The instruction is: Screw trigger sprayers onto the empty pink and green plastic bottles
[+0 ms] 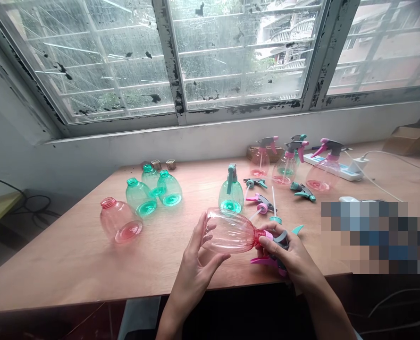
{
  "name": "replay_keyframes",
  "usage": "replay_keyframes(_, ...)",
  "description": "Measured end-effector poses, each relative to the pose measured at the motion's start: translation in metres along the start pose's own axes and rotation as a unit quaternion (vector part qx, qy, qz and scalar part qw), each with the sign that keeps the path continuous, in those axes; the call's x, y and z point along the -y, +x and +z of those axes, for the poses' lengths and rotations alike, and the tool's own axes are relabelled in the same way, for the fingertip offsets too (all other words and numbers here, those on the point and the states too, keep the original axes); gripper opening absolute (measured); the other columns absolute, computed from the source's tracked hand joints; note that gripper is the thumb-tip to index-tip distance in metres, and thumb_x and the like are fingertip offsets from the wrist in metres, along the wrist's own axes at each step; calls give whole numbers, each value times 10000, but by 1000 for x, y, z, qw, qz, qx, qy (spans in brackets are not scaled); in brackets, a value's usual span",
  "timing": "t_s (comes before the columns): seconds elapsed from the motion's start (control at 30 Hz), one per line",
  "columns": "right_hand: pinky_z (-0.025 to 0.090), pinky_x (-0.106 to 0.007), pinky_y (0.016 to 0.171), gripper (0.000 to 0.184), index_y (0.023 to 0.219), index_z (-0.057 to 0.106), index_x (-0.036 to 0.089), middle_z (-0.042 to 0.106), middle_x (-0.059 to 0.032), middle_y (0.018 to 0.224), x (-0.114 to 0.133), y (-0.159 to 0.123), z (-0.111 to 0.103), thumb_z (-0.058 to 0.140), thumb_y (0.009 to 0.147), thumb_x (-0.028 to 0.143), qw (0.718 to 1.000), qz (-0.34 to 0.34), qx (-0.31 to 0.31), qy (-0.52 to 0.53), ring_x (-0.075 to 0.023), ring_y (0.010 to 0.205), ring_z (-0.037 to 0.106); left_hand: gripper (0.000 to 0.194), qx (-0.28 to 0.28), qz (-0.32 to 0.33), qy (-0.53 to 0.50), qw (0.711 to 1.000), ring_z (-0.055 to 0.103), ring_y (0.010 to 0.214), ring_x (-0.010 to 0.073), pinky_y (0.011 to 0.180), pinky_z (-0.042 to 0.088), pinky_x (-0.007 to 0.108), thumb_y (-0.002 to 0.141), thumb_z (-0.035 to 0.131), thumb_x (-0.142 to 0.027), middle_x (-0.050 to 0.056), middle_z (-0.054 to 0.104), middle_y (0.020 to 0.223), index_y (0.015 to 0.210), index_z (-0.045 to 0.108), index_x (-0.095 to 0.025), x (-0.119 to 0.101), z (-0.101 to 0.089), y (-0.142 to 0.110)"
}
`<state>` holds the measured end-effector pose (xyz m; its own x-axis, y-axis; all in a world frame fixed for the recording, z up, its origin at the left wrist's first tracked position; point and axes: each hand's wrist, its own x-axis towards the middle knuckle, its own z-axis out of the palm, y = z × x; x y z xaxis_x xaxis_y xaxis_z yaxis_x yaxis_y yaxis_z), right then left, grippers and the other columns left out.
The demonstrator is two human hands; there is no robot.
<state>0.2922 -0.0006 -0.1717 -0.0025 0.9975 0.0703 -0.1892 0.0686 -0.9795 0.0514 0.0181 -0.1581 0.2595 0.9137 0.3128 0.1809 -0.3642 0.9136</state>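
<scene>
My left hand (197,257) cups the base of a pink clear plastic bottle (231,231) that lies on its side above the table's front edge. At the bottle's neck, my right hand (288,252) is closed round a pink and grey trigger sprayer head (275,245). A teal bottle with a sprayer fitted (231,191) stands just behind them. Loose sprayer heads (263,203) lie to its right.
On the wooden table (89,255), an open pink bottle (120,219) and three open teal bottles (153,189) stand at left. Several finished spray bottles (288,163) stand at back right by a white power strip (340,170). A cardboard box (411,139) sits far right.
</scene>
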Motion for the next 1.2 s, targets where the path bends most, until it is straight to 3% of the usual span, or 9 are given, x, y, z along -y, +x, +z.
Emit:
replay_keyframes(0.17, 584, -308, 672, 431, 1011, 648, 207, 742, -34, 748, -2, 1, -3, 834, 823, 548, 1000, 7, 11, -27, -209, 696, 693, 1164, 0, -34, -32, 999, 418, 1496, 309, 1224, 357, 463, 781, 881, -423, 102, 368, 1664, 1643, 100, -377, -4, 0, -2)
replay_keyframes(0.3, 574, -306, 668, 432, 997, 665, 202, 745, -37, 754, -1, 1, -3, 837, 814, 555, 999, 9, 13, -28, -212, 695, 695, 979, -3, -56, -36, 998, 418, 1492, 339, 1212, 365, 483, 845, 795, -514, 138, 473, 1577, 1626, 245, -301, -8, 0, -1)
replay_keyframes(0.4, 584, -294, 650, 414, 971, 675, 212, 731, -19, 722, 1, 1, 0, 850, 800, 547, 1000, 12, 13, 3, -199, 676, 676, 896, 0, -42, -20, 999, 427, 1483, 347, 1203, 378, 483, 858, 786, -510, 111, 530, 1521, 1603, 323, -328, -8, -1, 0)
replay_keyframes(0.7, 580, -260, 580, 380, 950, 682, 221, 675, 11, 674, 6, -3, 8, 857, 796, 521, 998, -4, -30, 50, -167, 622, 599, 859, 8, 29, 8, 1000, 476, 1441, 287, 1181, 417, 461, 928, 748, -336, 25, 411, 1628, 1599, 235, -492, 0, 0, -3)
replay_keyframes(0.87, 593, -256, 601, 371, 949, 687, 217, 703, 2, 675, 4, -2, 4, 883, 786, 486, 998, 7, -6, 55, -166, 630, 628, 1068, 15, 1, -12, 1000, 424, 1485, 308, 1219, 375, 468, 841, 839, -375, 44, 352, 1669, 1627, 120, -457, -2, 0, -5)
replay_keyframes(1.0, 567, -218, 588, 365, 955, 686, 217, 718, 2, 672, 3, -1, 2, 885, 793, 477, 998, 22, 16, 54, -154, 632, 646, 975, 8, -43, -32, 999, 480, 1437, 347, 1205, 392, 501, 837, 822, -458, 90, 454, 1596, 1620, 249, -358, -3, -2, -6)
replay_keyframes(1.07, 561, -200, 585, 358, 958, 687, 221, 708, 15, 661, 4, -2, 2, 885, 796, 472, 997, 21, 4, 70, -140, 623, 632, 919, 6, -42, -20, 999, 489, 1428, 348, 1196, 404, 502, 838, 822, -452, 76, 453, 1595, 1596, 310, -366, -3, -2, -6)
replay_keyframes(1.2, 579, -197, 598, 336, 956, 691, 230, 694, 29, 668, 8, -4, 6, 885, 802, 458, 995, 3, -22, 94, -127, 618, 610, 934, 7, -19, -9, 1000, 503, 1414, 340, 1170, 440, 493, 844, 824, -422, 52, 355, 1665, 1599, 274, -430, -1, -1, -5)
